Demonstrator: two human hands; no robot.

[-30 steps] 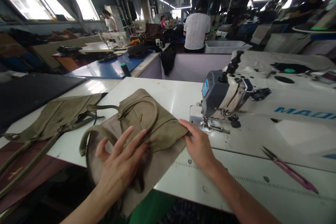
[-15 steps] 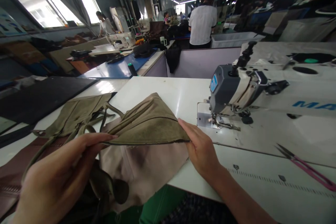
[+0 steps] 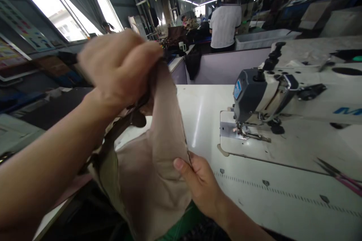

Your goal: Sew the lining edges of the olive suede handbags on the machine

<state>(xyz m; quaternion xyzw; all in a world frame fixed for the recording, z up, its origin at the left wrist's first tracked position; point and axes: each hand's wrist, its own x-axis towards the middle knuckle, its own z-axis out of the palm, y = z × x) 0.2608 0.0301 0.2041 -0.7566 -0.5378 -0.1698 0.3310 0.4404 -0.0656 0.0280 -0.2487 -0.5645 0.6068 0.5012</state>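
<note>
A piece of fabric (image 3: pixel 166 128), pinkish beige on the side facing me and olive green at its left part, hangs between my hands. My left hand (image 3: pixel 118 67), blurred by motion, is raised high and closed on its upper end. Lower down, my right hand (image 3: pixel 199 177) pinches the right edge, thumb on the beige side. Olive straps and a dark rounded tab (image 3: pixel 138 119) dangle below my left hand. To the right stands a white and grey sewing machine (image 3: pixel 249 94), apart from the fabric.
Scissors with pink handles (image 3: pixel 339 177) lie at the right on the white table (image 3: pixel 209 101), near a printed ruler scale. A purple-grey partition (image 3: pixel 220 67) runs behind the table. Beyond it, a person in a white shirt (image 3: pixel 225 26) stands beside a grey bin (image 3: pixel 266 38).
My left hand has gone up, lifting and turning the fabric so the beige side faces me. My right hand has moved slightly down. The view has shifted left.
</note>
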